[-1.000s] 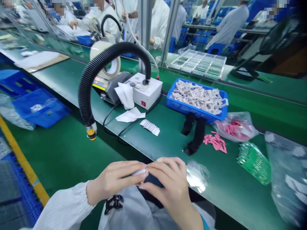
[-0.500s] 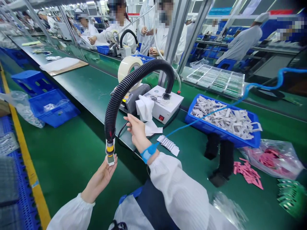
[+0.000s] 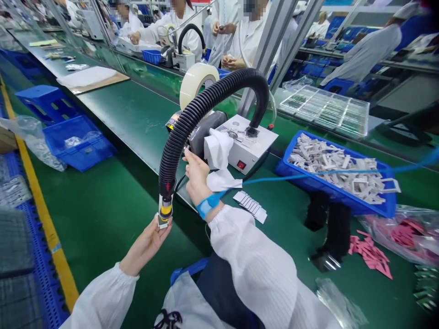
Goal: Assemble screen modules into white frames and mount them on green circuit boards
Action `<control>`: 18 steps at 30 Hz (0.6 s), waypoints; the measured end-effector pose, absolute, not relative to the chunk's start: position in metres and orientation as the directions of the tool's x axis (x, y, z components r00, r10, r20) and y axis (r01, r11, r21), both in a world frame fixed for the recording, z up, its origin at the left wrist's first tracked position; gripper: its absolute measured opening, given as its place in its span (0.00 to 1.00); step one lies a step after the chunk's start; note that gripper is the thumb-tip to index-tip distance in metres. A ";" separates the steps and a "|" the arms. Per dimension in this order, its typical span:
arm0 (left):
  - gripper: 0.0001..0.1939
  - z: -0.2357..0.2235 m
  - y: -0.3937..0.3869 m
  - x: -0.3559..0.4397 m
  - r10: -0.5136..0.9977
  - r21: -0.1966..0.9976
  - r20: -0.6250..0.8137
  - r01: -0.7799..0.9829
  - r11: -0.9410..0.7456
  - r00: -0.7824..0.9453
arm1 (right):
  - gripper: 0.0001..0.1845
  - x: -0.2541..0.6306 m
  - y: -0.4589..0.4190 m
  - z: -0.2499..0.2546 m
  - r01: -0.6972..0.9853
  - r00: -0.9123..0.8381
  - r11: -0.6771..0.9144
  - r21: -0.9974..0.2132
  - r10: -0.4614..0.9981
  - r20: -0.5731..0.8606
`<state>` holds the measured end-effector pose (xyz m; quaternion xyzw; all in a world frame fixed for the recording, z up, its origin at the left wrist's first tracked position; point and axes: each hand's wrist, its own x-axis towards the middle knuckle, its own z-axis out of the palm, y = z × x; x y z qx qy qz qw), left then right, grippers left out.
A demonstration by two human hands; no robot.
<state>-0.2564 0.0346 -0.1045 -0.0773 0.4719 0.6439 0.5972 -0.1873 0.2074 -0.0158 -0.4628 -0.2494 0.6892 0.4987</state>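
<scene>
My left hand [image 3: 147, 244] holds a small white-framed piece with a dark face [image 3: 162, 224] between thumb and fingers, right under the yellow-banded nozzle [image 3: 166, 209] of a bent black corrugated hose [image 3: 192, 119]. Whether piece and nozzle touch I cannot tell. My right hand [image 3: 197, 176], with a blue wrist strap [image 3: 208, 205], is raised at the front of a tape dispenser [image 3: 199, 137] carrying a large roll of clear tape [image 3: 192, 84]. Its fingertips are pinched together beside the dispenser; what is between them, if anything, is too small to see.
The hose rises from a white box [image 3: 255, 141] with a red switch. Flat white pieces [image 3: 250, 206] lie in a row beside it. At right stand a blue bin [image 3: 389, 208] of white frames, black strips [image 3: 332, 228] and pink pieces [image 3: 370, 253]. A blue cord [image 3: 308, 176] crosses the bench.
My right hand has moved up closer to the tape dispenser's front. My left hand keeps the piece under the nozzle, which now covers more of its dark face. The view has shifted slightly.
</scene>
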 end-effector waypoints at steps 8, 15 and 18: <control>0.19 -0.096 0.044 -0.245 0.709 0.533 -0.652 -0.828 0.174 -0.270 | 0.18 -0.097 0.107 0.010 -0.618 -0.097 -0.439 -0.653 0.866 -0.490; 0.14 -0.057 0.022 -0.183 0.672 0.496 -0.716 -0.816 0.297 -0.191 | 0.20 -0.011 0.029 0.000 -0.471 0.088 -0.296 -0.831 0.922 -0.378; 0.12 -0.034 0.012 -0.135 0.657 0.358 -0.754 -0.836 0.415 0.003 | 0.15 0.023 0.013 -0.006 -0.295 0.217 -0.073 -0.953 0.966 -0.141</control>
